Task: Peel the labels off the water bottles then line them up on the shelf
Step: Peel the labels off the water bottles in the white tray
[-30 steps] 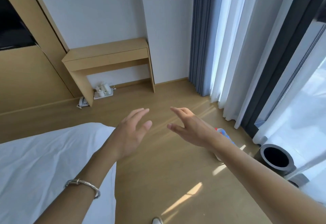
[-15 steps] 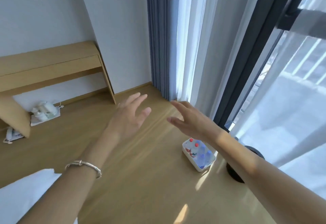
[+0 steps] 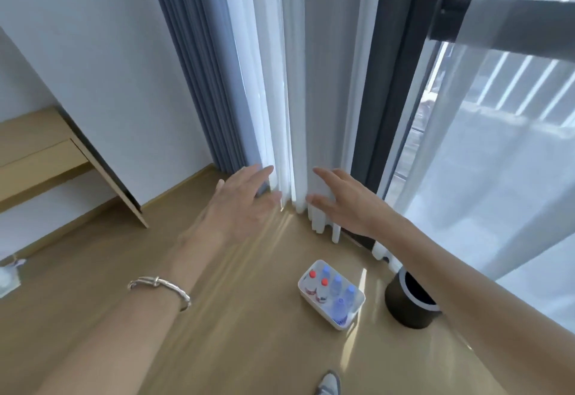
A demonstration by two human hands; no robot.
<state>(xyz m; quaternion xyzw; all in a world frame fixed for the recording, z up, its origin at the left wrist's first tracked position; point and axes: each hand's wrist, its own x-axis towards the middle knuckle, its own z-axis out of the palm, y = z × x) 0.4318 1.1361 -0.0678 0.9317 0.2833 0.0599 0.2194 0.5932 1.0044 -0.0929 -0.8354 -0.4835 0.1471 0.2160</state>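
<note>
Water bottles in the bin carry unreadable labels.

My left hand and right hand reach out over the wooden floor, fingers straight, holding nothing. There is a silver bracelet on my left wrist. Near my right forearm, a white tray holds water bottles, two red-capped and the rest blue-capped. A black bin sits just right of it. Beyond my hands, white curtains and blue curtains hang to the floor.
</note>
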